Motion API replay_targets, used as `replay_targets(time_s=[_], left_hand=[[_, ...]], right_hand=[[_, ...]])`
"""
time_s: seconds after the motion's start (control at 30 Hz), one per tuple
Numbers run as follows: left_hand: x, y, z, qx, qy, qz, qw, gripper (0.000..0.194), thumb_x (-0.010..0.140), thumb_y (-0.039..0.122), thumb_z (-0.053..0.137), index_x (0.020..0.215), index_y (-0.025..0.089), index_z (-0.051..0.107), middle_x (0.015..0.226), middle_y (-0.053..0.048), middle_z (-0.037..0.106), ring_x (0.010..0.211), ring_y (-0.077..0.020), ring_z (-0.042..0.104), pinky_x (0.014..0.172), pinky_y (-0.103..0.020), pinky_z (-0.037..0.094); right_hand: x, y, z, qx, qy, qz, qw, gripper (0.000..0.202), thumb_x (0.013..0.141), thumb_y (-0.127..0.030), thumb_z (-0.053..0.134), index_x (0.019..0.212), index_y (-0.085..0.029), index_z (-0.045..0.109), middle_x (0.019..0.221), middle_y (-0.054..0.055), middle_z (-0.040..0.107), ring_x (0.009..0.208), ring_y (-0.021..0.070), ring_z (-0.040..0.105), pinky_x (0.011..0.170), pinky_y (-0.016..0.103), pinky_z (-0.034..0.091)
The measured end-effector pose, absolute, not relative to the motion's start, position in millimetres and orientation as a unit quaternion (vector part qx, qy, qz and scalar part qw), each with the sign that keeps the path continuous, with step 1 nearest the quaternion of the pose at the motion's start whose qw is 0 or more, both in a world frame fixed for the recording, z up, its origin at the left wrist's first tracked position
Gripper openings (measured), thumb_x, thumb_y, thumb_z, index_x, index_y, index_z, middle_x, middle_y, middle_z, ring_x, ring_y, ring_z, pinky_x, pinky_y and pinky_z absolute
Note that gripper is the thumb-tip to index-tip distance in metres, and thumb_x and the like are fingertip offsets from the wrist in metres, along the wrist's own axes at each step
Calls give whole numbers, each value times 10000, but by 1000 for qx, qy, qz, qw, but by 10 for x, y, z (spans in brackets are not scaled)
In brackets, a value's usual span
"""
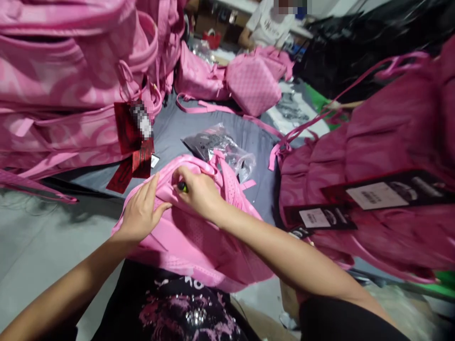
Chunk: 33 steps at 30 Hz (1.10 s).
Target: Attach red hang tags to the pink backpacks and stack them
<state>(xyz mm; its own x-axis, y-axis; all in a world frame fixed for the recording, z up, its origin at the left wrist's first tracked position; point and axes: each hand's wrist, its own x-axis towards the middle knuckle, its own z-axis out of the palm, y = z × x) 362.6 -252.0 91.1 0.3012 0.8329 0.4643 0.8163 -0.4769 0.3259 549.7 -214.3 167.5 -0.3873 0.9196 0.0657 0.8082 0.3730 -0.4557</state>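
Pressing the bag with your left hand, you have the fingers laid long over its rim and the thumb apart; whether they pinch the cloth, I cannot tell. Your right hand is closed around a small black-and-green tool, close against the bag's upper part. The hands are near each other but apart. The bag lies at the near edge of the surface, sagging towards you, with a clear pouch just beyond it and more pink bags to the left and right. It looks light and soft, so expect it to crease and slump rather than hold its shape. The cloth may slide a little under a flat palm; a firm grip on the thicker rim seam, near where you work, should steady it best.
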Motion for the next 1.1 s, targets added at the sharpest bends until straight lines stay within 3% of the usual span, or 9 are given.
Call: replay_targets(time_s=[0.1,0.2,0.43,0.6,0.77,0.87,0.97,1.03,1.1], left_hand=[[3640,-2488,846,801,517,301,1,831,904,443,608,1553,149,182,1361,-202,569,1221,-315,594,975,-425,529],[3644,-2455,787,799,520,303,-6,814,913,443,595,1553,160,180,1359,-196,573,1216,-309,598,967,-421,533],[3614,-2422,792,801,524,290,1,807,910,330,611,1561,202,151,1361,-167,578,1217,-290,603,957,-406,543],[3614,-2429,820,791,541,287,18,735,914,399,604,1532,209,253,1388,-148,571,1204,-284,616,969,-397,537],[3684,-2374,824,780,556,277,77,645,917,405,597,1479,200,357,1387,-139,573,1256,-276,579,1024,-414,504],[3716,-2322,937,765,573,255,147,644,897,375,619,1465,195,373,1428,-130,542,1284,-262,559,1048,-415,489],[3750,-2276,1109,746,590,228,209,788,799,412,721,1471,185,379,1477,-146,491,1311,-285,536,1076,-416,466],[3790,-2245,1188,731,605,214,232,897,729,466,770,1484,184,376,1454,-166,511,1288,-326,553,1042,-440,485],[3840,-2220,1212,713,625,208,241,865,702,496,778,1442,191,449,1312,-167,633,1173,-357,630,937,-453,532]], right_hand=[[5605,-2011,1630,-421,-875,197,133,132,849,-135,614,963,-178,664,800,-2,679,677,109,563,595,228,303],[5654,-1939,1654,-373,-918,121,51,92,902,-165,578,864,-169,662,766,10,651,637,115,515,571,255,288],[5504,-2006,1803,-347,-934,-86,-31,265,1018,-240,364,1056,-154,613,1086,137,575,928,247,571,578,292,457],[6016,-2052,1786,-260,-957,-72,-102,264,1013,-176,360,1049,-139,619,1059,112,578,947,239,571,635,322,533],[6566,-2247,1685,-342,-920,-55,-181,253,976,-137,408,965,-134,660,1035,125,628,923,251,618,623,334,568],[6758,-2414,1638,-405,-909,-50,-84,342,924,-79,378,1096,-166,661,1164,135,639,1008,239,643,712,323,599],[7127,-2618,1614,-524,-837,-73,141,505,899,-145,360,1368,-253,515,1325,146,581,1184,248,608,924,390,575],[7414,-2679,1654,-567,-794,-71,208,522,896,-365,410,1415,-375,467,1121,143,657,1005,308,691,808,458,613],[7589,-2632,1791,-576,-798,4,176,613,806,-593,453,1412,-507,431,978,122,650,892,342,713,585,430,601]])
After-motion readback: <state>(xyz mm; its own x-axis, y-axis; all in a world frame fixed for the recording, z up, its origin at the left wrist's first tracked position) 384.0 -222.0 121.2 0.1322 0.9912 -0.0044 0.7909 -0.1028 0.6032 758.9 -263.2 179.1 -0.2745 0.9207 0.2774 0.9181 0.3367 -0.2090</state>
